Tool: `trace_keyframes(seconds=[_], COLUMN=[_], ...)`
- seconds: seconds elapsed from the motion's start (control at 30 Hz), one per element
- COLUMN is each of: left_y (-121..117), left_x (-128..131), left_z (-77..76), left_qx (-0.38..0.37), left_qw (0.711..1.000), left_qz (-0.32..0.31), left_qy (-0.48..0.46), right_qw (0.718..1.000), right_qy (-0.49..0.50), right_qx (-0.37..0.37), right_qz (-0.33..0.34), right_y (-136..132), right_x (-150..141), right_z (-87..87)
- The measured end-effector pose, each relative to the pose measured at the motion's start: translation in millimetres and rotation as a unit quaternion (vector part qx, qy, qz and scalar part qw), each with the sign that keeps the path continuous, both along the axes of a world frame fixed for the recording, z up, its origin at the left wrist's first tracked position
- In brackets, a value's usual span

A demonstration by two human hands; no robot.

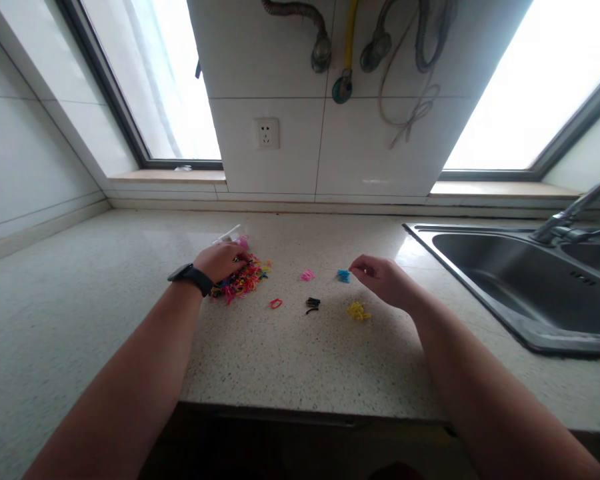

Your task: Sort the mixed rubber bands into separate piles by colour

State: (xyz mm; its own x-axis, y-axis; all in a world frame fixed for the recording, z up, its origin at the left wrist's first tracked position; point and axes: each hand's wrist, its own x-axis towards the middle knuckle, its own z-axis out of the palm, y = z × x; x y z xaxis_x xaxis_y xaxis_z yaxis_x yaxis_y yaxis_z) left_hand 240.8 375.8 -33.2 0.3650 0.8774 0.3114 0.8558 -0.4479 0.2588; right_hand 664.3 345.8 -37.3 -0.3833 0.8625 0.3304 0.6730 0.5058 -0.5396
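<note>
My left hand (224, 262), with a dark watch on its wrist, reaches over a mixed pile of small colourful rubber bands (245, 280). Its fingers curl down at the pile's upper part, and what they pinch is hidden. My right hand (377, 275) is closed in a pinch just right of a small blue bunch of bands (343, 275); anything between the fingertips is too small to name. Between the hands lie a pink bunch (307, 275), a black bunch (313, 303) and a single red band (276, 303). Yellow bands (359, 311) sit below my right hand.
Behind the mixed pile lies a clear plastic bag (231, 235). A steel sink (505, 287) with a faucet (565, 217) is set into the speckled countertop (260, 360) on the right. The tiled wall bears a socket (267, 133) and hose fittings (343, 87).
</note>
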Motion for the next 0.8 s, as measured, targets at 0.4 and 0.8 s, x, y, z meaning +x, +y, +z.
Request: trace_keyframes(seconds=[0.4,0.8], left_y=[-20,-53], left_x=[23,118], left_z=[25.1,22.1], left_qx=[0.001,-0.133], left_qw=[0.954,0.749], left_qz=[-0.022,-0.165], left_qy=[-0.300,-0.628], right_qw=[1.000,0.987], right_qy=[0.005,0.154], right_qx=[0.000,-0.022], right_qz=[-0.002,0.047], right_y=[2,-12], right_x=[-6,-42], right_z=[0.9,10.8])
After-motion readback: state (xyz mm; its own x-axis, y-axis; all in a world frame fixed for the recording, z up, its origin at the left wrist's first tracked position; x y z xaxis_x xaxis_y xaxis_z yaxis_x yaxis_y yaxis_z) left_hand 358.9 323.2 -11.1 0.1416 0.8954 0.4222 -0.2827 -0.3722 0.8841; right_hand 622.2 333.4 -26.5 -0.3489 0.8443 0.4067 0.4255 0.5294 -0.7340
